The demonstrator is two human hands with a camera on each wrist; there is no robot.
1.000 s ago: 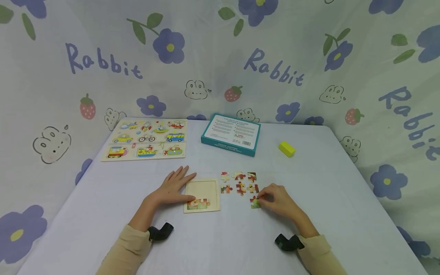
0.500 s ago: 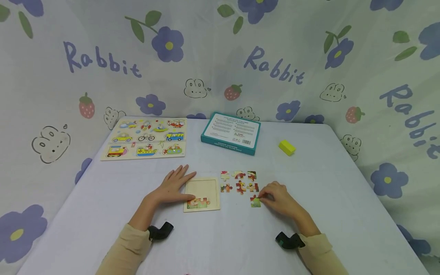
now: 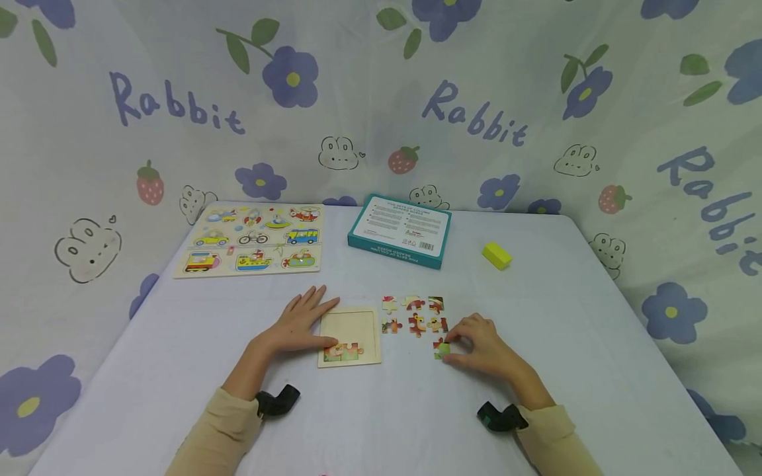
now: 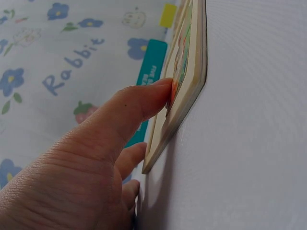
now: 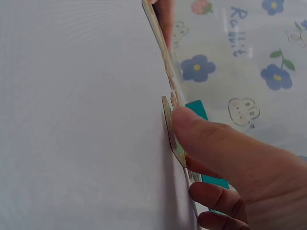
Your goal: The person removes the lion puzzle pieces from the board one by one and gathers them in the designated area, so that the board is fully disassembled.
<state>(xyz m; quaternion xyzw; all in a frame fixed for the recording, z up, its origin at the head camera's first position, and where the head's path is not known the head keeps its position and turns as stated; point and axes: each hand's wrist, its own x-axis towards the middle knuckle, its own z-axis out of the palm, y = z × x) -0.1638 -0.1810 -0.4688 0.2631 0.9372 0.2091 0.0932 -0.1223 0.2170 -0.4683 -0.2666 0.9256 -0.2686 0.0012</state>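
A square wooden puzzle tray (image 3: 351,324) lies on the table, with joined jigsaw pieces (image 3: 352,352) in its lower left corner. My left hand (image 3: 297,328) spreads its fingers at the tray's left side, and its thumb rests on those pieces. To the right, my right hand (image 3: 481,345) pinches a green and red jigsaw piece (image 3: 440,350) between thumb and index finger at its upper and lower edges. In the right wrist view the thumb covers part of this jigsaw piece (image 5: 169,125), which stands at or just above the cloth; I cannot tell which.
Several loose jigsaw pieces (image 3: 417,324) lie in two rows between the tray and my right hand. Behind them are a vehicle picture board (image 3: 253,240), a teal box (image 3: 400,231) and a yellow block (image 3: 497,256). A patterned curtain (image 3: 369,112) hangs behind the white table (image 3: 381,416).
My right thumb has come to the piece's lower edge, so thumb and index finger now span it. The left hand and tray have stayed in place.
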